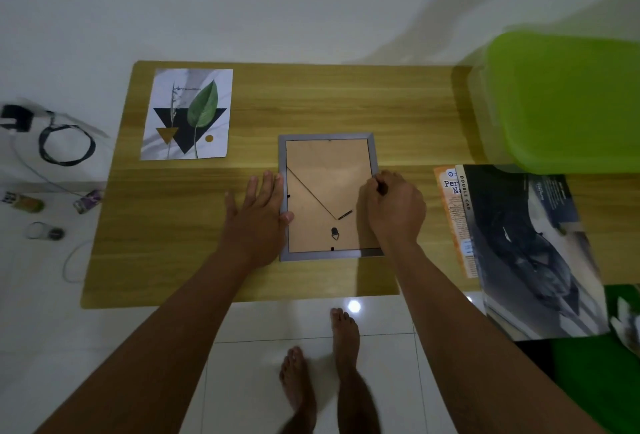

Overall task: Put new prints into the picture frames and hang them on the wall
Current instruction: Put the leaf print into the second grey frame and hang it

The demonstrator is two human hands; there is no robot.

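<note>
Head: hands (254, 215) (393, 206) on frame (329, 170) (face-down)

table (311, 104) – matt wood-grain; frame (283, 163) rim grey, satin, back (325, 170) brown fibreboard; print (188, 114) paper; floor (263, 322) glossy tile.

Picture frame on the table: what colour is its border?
Grey: the picture frame has a grey border round its brown backing board; head view.
</note>
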